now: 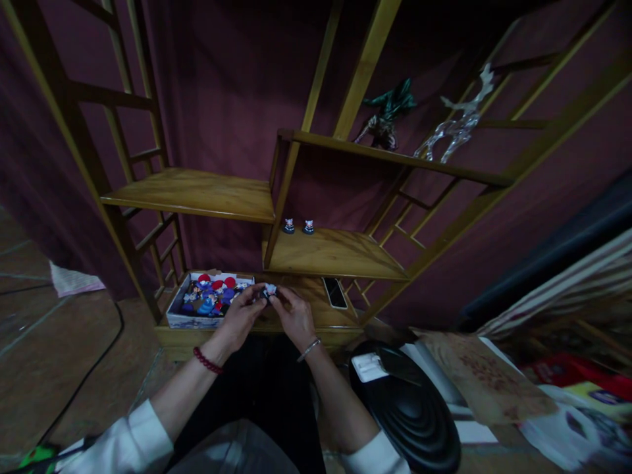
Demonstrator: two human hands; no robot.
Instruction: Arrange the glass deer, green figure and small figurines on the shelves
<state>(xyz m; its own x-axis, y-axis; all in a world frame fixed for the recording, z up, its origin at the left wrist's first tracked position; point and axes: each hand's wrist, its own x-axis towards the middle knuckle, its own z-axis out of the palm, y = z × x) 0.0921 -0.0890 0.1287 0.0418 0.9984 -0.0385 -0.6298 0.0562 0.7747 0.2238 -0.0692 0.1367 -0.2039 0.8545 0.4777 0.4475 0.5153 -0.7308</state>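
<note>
Between my two hands, over the bottom shelf, I hold a small figurine [269, 290] with a pale head and dark base. My left hand [241, 316] grips its left side, a red bead bracelet on the wrist. Fingers of my right hand [295, 317] close on its other side; that wrist wears a silver bangle. Just left of my hands an open box [195, 321] holds several small figures in red, blue and white. Two similar small figurines, one on the left [289, 226] and one on the right [309, 226], stand upright on the middle shelf [340, 253].
A phone [335, 293] lies on the bottom shelf at right. Higher up stand a dark green statue [388, 115] and a clear deer figure [459, 125]. A black ridged stool [409, 408] with a white item [370, 367] on it is by my right arm. A cable [101, 355] crosses the floor at left.
</note>
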